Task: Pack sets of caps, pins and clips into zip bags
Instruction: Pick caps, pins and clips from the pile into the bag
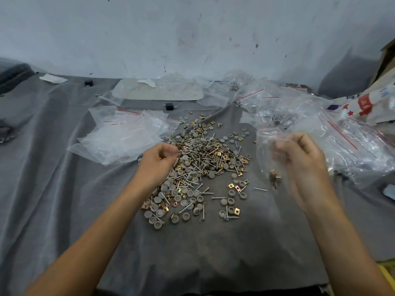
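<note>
A heap of grey round caps, metal pins and brass clips (198, 165) lies on the grey cloth (64, 199) in the middle. My left hand (159, 160) hovers at the heap's left edge, fingers curled, pinching a few pins. My right hand (299, 159), blurred by motion, holds a clear zip bag (267, 159) raised to the right of the heap. A few small parts (273, 177) sit at the bottom of that bag.
A stack of empty zip bags (126, 135) lies left of the heap. Filled and loose bags (342, 133) pile up at the right. More plastic and a flat pale sheet (158, 90) lie by the wall. A printed packet (367, 103) sits at the far right.
</note>
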